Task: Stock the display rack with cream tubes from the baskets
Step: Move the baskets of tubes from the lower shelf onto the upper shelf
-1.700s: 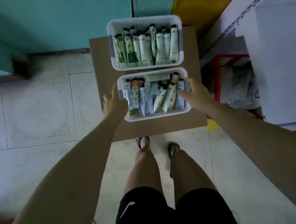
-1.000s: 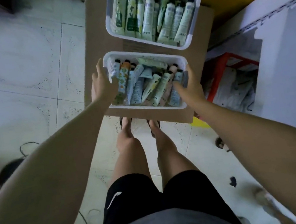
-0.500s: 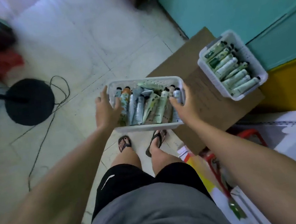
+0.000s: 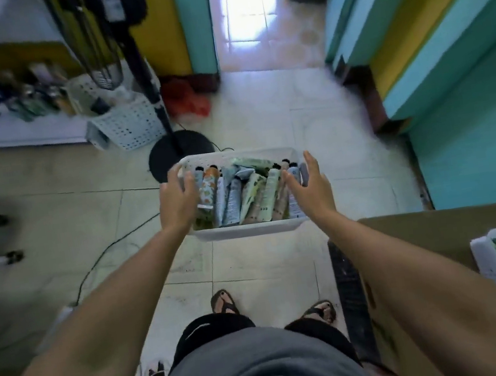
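So, both hands are on the white basket (image 4: 246, 230), one at each short end, and it's held up in the air over the tiled floor (image 4: 68, 221), in front of the person's body. The left hand (image 4: 178, 202) wraps over the left end, fingers curled across the rim and the thumb tucked just inside against the wall. The right hand (image 4: 312, 189) pinches the right end the same way, thumb inside and fingers running up the outside, those fingers fairly straight. Neither hand touches any tube as far as I can see.

The basket is packed with cream tubes (image 4: 235, 201) lying side by side with their caps pointing away from the person. Most are pale green or grey, and one with an orange pattern (image 4: 208, 190) sits near the left end.

A second basket (image 4: 483, 252) of green and white tubes sits on a cardboard box (image 4: 424, 235) at the lower right edge, well apart from the held one. Past the basket is the round black base of a fan stand (image 4: 171, 155), with a cable (image 4: 110, 245) trailing across the tiles. Further left there's a perforated white bin (image 4: 131, 124) beside a white shelf (image 4: 7, 135); what's on it is too blurred to make out.
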{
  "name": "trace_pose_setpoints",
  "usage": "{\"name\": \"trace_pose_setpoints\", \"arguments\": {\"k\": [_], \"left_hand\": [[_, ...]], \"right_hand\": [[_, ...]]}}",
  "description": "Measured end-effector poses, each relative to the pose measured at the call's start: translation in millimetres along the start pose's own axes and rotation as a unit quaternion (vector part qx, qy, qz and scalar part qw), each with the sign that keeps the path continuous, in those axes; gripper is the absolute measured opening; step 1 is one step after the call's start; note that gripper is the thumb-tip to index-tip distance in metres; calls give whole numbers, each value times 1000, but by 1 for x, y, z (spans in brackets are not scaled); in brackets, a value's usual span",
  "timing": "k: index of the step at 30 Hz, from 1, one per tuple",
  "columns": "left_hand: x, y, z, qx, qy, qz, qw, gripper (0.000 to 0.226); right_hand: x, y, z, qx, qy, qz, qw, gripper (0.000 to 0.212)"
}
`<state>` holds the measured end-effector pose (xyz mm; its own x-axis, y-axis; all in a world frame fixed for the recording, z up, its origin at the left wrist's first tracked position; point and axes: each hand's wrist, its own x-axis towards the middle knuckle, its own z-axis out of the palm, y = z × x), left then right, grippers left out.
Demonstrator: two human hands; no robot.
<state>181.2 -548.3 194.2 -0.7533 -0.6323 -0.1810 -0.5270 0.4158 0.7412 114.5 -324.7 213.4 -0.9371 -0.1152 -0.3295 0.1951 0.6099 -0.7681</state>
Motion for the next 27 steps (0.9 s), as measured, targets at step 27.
{"name": "trace_pose_setpoints", "arguments": {"k": [27], "left_hand": [[283,-235,-510,-83,374,-137,913,32]], "right_hand": [[90,-507,528,-36,-233,-335,912,63]]}}
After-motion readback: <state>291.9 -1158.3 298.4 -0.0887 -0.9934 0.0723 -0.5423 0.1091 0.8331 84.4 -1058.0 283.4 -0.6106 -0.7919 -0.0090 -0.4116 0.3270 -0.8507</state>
